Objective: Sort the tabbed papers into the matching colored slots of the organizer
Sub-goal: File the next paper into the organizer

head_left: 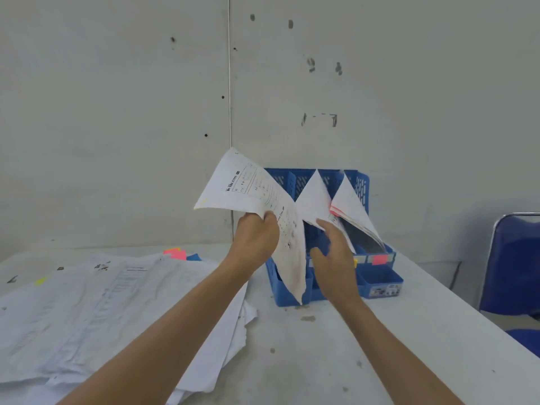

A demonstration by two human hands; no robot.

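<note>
My left hand [257, 238] grips a printed white sheet [248, 188] that hangs tilted in the air in front of the blue slotted organizer [380, 276]. The sheet shows a faint yellow tab at its left corner. My right hand [333, 255] is just right of the sheet, fingers spread, touching the papers [314, 197] leaning in the organizer's middle slot. More papers [349, 203] with pink tabs lean in the right slot, which carries a pink label [379, 259]. A yellow label is partly hidden behind my right hand.
A big loose pile of white papers [102, 311] covers the table's left half, with pink, blue and yellow tabs at its far edge. A blue chair [514, 264] stands off the table's right edge. The grey wall rises right behind the organizer.
</note>
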